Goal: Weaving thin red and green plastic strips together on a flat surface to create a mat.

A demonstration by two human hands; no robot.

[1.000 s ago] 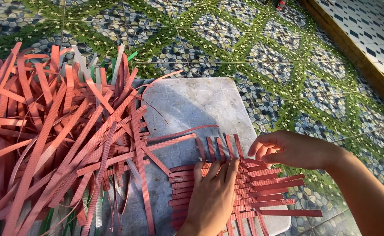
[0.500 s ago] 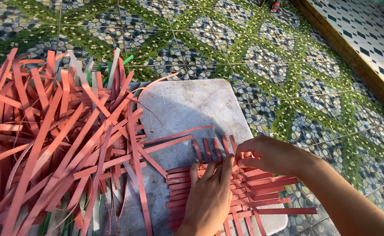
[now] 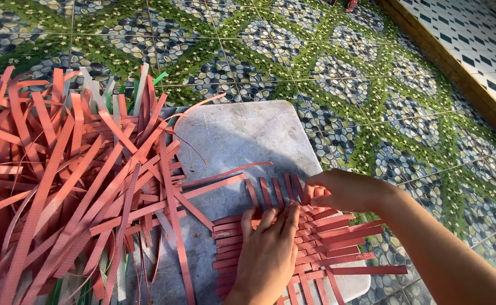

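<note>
Now left hand (image 3: pixel 267 254) flat, fingers spread, pressing woven mat (image 3: pixel 293 248) on grey board (image 3: pixel 231 135) — right hand (image 3: pixel 344 192) nearer, fingers pinching upright strip end (image 3: pixel 310 195) at mat's far edge — strip runs away from body

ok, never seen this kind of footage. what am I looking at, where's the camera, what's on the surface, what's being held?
There is no machine here: a person works with two bare hands, and the one camera sits on their head, looking down. The left hand lies flat on a half-woven mat of pink strips, pressing it down. The right hand is at the mat's upper edge with its fingers pinched on a strip end; the exact grip is hard to see. The mat rests on a pale grey board set on a patterned floor of green and blue pebble tiles. To the left lies a big loose pile of strips, mostly pink with a few green and white ones.
</note>
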